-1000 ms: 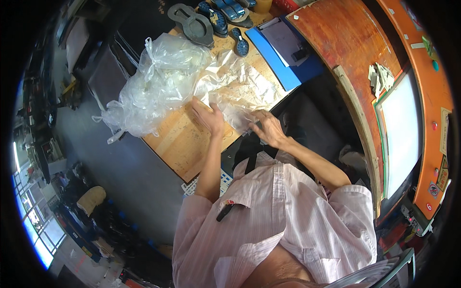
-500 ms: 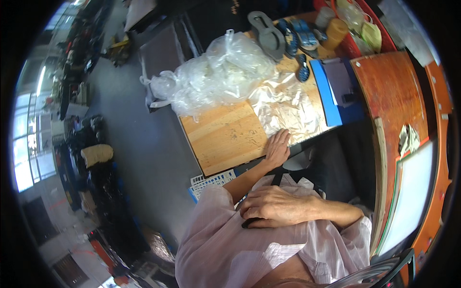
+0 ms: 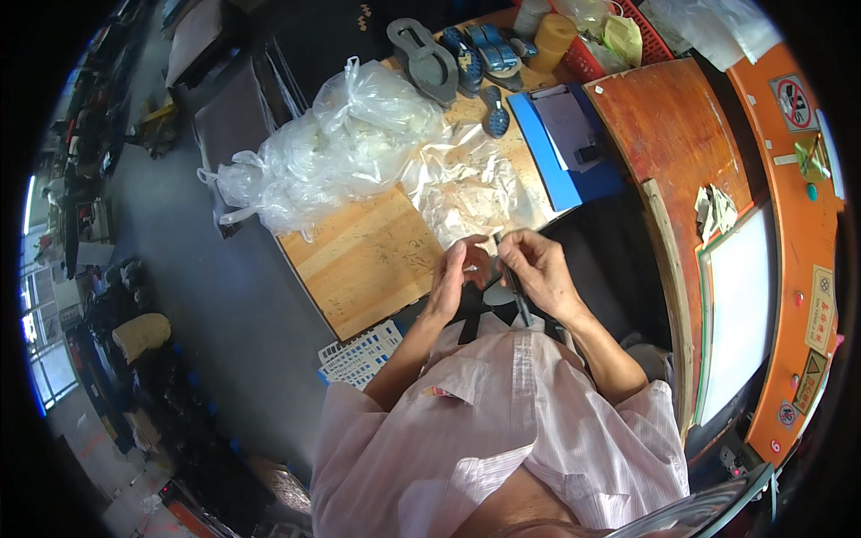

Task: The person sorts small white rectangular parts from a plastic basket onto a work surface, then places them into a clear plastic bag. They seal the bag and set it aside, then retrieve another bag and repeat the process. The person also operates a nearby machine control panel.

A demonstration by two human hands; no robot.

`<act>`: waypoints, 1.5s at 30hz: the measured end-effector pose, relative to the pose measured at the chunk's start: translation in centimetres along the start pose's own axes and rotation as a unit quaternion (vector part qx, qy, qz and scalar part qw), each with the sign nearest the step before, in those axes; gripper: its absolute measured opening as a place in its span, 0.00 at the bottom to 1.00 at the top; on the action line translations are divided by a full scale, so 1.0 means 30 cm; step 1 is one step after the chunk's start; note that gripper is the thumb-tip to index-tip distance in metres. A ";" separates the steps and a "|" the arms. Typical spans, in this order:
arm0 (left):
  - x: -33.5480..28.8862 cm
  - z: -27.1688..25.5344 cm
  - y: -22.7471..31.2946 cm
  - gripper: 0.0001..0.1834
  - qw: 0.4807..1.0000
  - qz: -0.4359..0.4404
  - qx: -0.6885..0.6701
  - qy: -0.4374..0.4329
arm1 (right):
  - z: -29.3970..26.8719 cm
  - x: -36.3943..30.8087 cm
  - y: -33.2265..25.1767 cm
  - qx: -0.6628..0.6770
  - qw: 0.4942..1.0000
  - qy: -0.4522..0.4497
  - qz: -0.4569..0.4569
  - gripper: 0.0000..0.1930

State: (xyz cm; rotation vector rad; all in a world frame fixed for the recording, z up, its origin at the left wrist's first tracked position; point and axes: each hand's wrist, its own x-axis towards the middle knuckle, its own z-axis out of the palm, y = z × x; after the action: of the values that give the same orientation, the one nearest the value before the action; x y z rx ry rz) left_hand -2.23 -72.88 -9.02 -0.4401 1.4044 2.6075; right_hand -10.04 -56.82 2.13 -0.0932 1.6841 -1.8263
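Observation:
My right hand [image 3: 543, 274] is closed, thumb against fingers, on a slim black pen-like stick [image 3: 518, 298]. The stick slants down toward my shirt front. Facing it, my left hand [image 3: 457, 276] has its fingers loosely curved and its thumb apart, with no held thing visible. Both hands hover at the near edge of the wooden table [image 3: 368, 260]. Just beyond them a crumpled clear plastic sheet [image 3: 471, 188] lies flat on the table. Large stuffed clear plastic bags [image 3: 350, 143] are heaped behind it, to the left.
A blue folder with a clipboard [image 3: 549, 152] lies right of the sheet. Shoe soles [image 3: 423, 61], an amber jar [image 3: 552, 43] and a red basket [image 3: 641, 27] stand at the back. A worn wooden board [image 3: 673, 134] rises at right. A printed label sheet [image 3: 363, 354] sits below the table's left corner.
My left hand has lifted off the table and come back toward me. My right hand has moved from my shirt front up to beside it, carrying the black stick. The view has shifted right.

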 end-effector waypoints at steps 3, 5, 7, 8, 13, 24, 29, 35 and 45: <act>-0.026 0.034 0.073 0.19 0.986 -0.105 0.120 -0.042 | -0.058 -0.036 0.105 -0.186 0.980 -0.031 0.065 0.13; -0.028 0.042 0.081 0.14 0.986 -0.089 0.138 -0.013 | -0.084 -0.058 0.138 -0.226 0.973 -0.041 0.018 0.12; -0.023 0.024 0.078 0.14 0.985 -0.098 0.143 0.025 | -0.111 -0.089 0.141 -0.163 0.981 -0.034 0.095 0.10; -0.020 0.002 0.081 0.14 0.980 -0.104 0.161 0.057 | -0.121 -0.098 0.138 -0.144 0.981 -0.024 0.124 0.09; -0.054 -0.020 0.075 0.13 0.964 -0.162 0.170 -0.121 | -0.186 -0.092 0.129 -0.047 0.994 0.053 0.087 0.07; -0.175 0.123 0.205 0.22 0.932 -0.104 0.233 -0.257 | -0.208 -0.129 -0.060 -0.098 0.986 -0.107 0.086 0.16; -0.201 0.140 0.246 0.23 0.949 -0.143 0.084 -0.267 | -0.186 -0.127 -0.110 -0.113 0.982 -0.149 0.016 0.17; -0.316 0.026 0.279 0.23 0.954 -0.154 -0.027 -0.254 | -0.287 -0.017 -0.223 0.015 0.984 0.070 -0.164 0.13; 0.057 -0.107 -0.183 0.12 0.833 0.131 0.528 0.101 | -0.280 0.374 0.275 -0.254 0.959 0.080 -0.096 0.14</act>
State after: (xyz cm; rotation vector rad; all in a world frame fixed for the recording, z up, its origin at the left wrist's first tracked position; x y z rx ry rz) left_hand -1.80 -72.54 -15.59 -0.3497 2.7887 1.5034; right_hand -19.47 -54.80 -10.98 -0.3435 2.2983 -1.5176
